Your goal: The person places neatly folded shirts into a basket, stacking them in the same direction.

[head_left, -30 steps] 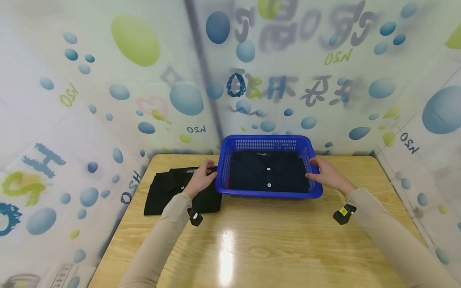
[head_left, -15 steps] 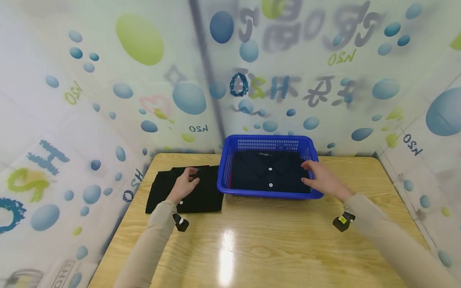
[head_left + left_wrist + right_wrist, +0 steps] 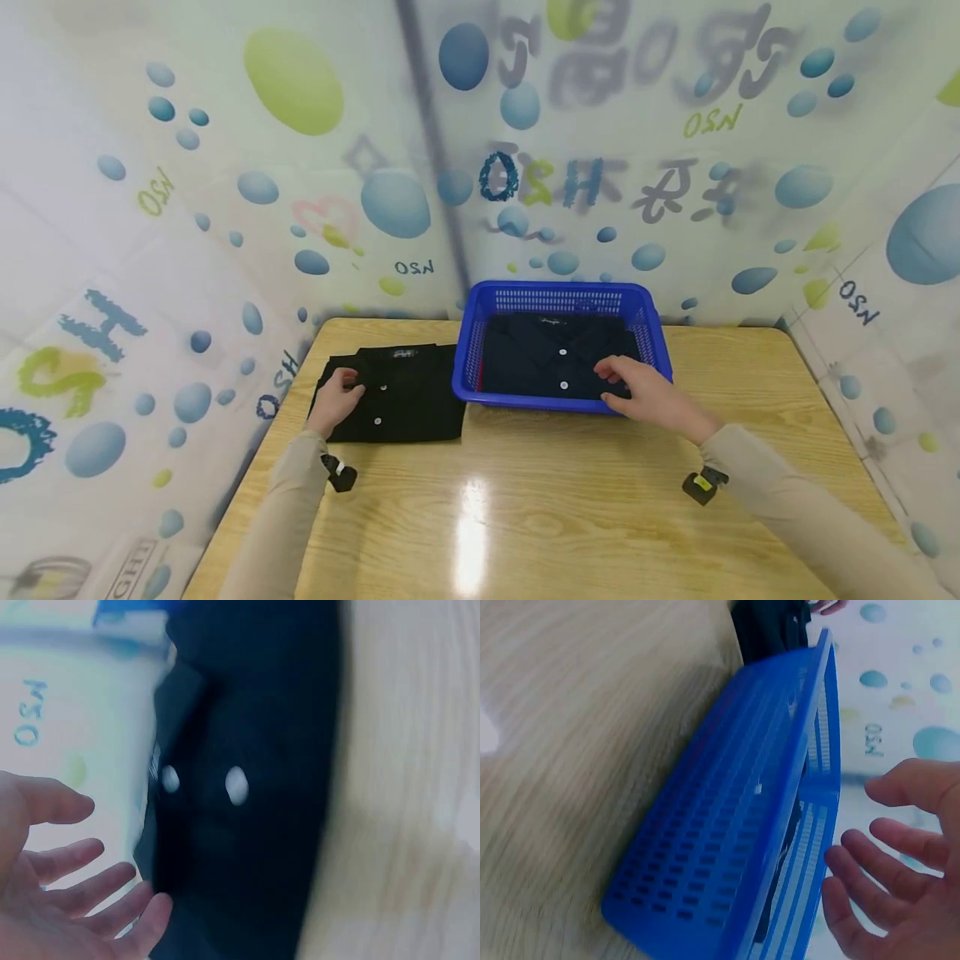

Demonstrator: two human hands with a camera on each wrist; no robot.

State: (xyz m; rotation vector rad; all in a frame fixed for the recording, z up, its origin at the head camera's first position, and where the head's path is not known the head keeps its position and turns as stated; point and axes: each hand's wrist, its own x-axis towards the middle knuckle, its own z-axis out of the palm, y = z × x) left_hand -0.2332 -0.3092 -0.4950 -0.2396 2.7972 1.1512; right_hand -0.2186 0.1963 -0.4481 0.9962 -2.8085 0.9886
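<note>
A folded black shirt (image 3: 420,404) with white buttons lies on the table's left side, beside the basket. My left hand (image 3: 335,402) is over its left part, fingers loosely bent and nothing in them; the left wrist view shows these fingers (image 3: 90,889) spread apart. In the blue plastic basket (image 3: 517,402) lies a folded dark navy shirt (image 3: 525,354), also with white buttons. Above the basket's front right part hovers my right hand (image 3: 648,396), empty, thumb and fingers apart. The right wrist view has its fingers (image 3: 877,877) beyond the basket's near rim.
The wooden table (image 3: 562,500) reaches back to a printed curtain (image 3: 645,100) with blue and green dots. The basket stands close to that curtain. A bit of red shows inside the basket's left wall.
My left hand has moved left from beside the basket to the black shirt's left part. My right hand has left the basket's right rim and moved inward and nearer. Basket and shirts stay put.
</note>
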